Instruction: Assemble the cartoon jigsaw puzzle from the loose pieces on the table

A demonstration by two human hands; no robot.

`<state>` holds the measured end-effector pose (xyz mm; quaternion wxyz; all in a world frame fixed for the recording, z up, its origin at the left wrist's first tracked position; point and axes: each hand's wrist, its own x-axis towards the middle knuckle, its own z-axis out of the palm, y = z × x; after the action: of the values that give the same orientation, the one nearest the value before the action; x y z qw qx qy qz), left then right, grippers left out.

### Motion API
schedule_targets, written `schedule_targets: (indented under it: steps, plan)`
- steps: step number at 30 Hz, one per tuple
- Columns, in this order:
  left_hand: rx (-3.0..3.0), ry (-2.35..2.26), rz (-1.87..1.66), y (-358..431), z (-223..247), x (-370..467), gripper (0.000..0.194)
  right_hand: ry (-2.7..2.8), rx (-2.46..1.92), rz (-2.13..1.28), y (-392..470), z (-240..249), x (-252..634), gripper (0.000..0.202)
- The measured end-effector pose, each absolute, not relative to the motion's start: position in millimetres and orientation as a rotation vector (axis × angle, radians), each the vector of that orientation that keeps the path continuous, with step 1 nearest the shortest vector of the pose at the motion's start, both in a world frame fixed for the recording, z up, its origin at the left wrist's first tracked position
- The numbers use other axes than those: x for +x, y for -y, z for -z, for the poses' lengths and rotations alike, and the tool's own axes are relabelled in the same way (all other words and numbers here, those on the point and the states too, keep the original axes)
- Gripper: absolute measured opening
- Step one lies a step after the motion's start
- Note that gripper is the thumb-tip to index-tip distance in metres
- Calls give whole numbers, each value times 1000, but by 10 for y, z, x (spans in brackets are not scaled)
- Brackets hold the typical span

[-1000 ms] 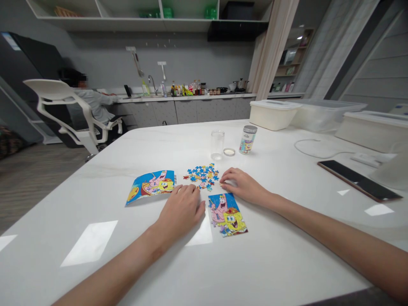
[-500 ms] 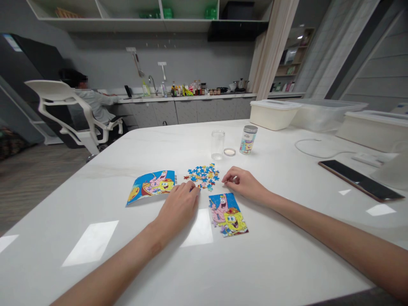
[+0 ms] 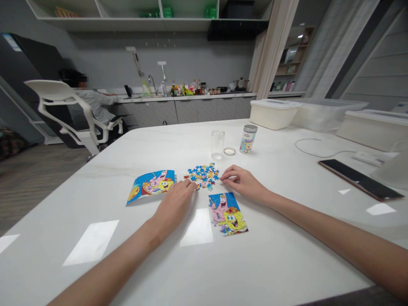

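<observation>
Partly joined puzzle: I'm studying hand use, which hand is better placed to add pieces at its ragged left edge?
Probably the left hand: it lies beside the loose pieces, on the ragged side; the right hand lies beyond the top of the puzzle.

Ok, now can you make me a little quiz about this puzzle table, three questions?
1. Which hand is nearer the curled picture sheet?
2. True or false: the printed jar is lying on its side.
3. Fill the gap, nearer or farther: the loose pieces lie ___ from the person than the joined puzzle.

Key:
1. The left hand.
2. False: the printed jar stands upright.
3. Farther.
</observation>
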<state>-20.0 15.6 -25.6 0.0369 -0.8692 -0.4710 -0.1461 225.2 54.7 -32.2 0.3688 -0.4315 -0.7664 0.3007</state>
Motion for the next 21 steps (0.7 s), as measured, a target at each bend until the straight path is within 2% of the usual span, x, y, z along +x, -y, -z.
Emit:
schedule_targets:
  steps: [13,21]
  plan:
    - [-2649,1487,542,-134,219,-170,22,1985,-1048,-756,-568,362,2270,23]
    - [-2681,1428,476,-157,287,-201,26,2003,-1039,-752,-578,384,2278,14]
